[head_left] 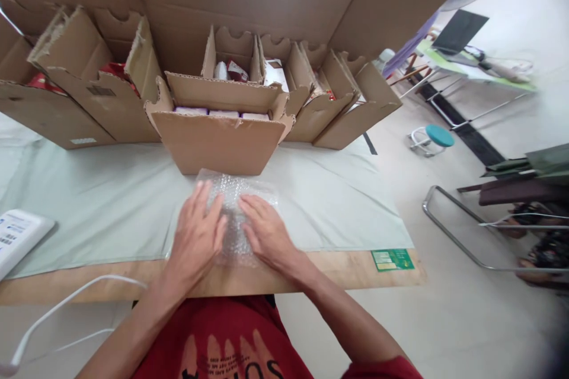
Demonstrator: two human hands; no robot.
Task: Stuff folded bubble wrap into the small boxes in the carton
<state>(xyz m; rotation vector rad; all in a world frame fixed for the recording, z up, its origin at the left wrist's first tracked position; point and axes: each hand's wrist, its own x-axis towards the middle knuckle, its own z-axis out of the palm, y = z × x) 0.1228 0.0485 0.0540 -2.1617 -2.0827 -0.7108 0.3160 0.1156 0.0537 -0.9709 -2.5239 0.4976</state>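
A sheet of clear bubble wrap [235, 231] lies flat at the table's front edge, just before an open cardboard box. My left hand [200, 222] rests on its left part with the fingers stretched forward. On the right part lies my right hand [264, 228], its fingers extended and slanting inward. Between the two hands a strip of the wrap shows, and neither hand grips anything. The cardboard box [217, 139] in front holds several white and purple packs [224, 113].
More open cardboard bins [351, 103] stand behind and to both sides, some with red or white items. A white device [22, 237] sits at left, near a white cable [75, 296]. A green card [392, 260] lies at the right front edge. A teal stool [439, 135] stands beyond.
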